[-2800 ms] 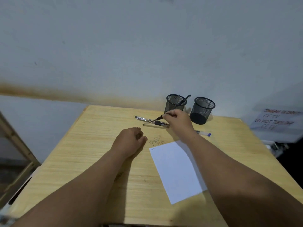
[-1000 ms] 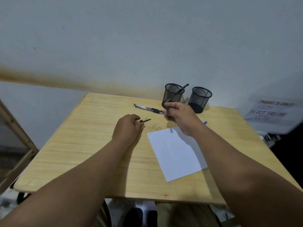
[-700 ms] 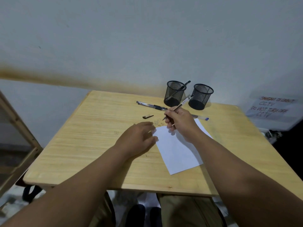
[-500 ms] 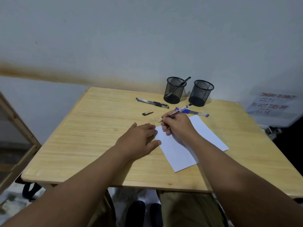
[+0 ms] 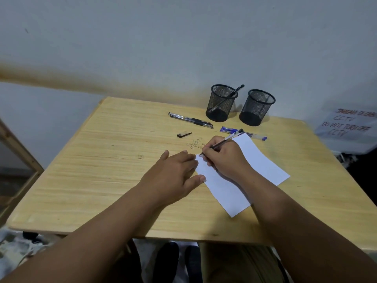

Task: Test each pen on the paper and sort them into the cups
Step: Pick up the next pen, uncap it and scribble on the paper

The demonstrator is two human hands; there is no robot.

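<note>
With its tip at the paper's far-left corner, the pen is gripped in my R hand. L hand lies flat, fingers spread, on paper's left edge. Pen cap lies beyond; two mesh cups stand near desk's far edge.

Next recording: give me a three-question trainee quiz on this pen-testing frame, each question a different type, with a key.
1. True or false: both mesh cups hold a pen.
2. Which hand holds the pen being tested? A) left B) right
3. Fill in: the loose cap lies on the ____.

Key
1. False: the left cup holds a black pen; the right cup looks empty.
2. B: the right hand writes with the pen on the paper; the left hand steadies the sheet's edge.
3. table: the cap lies there.
</note>
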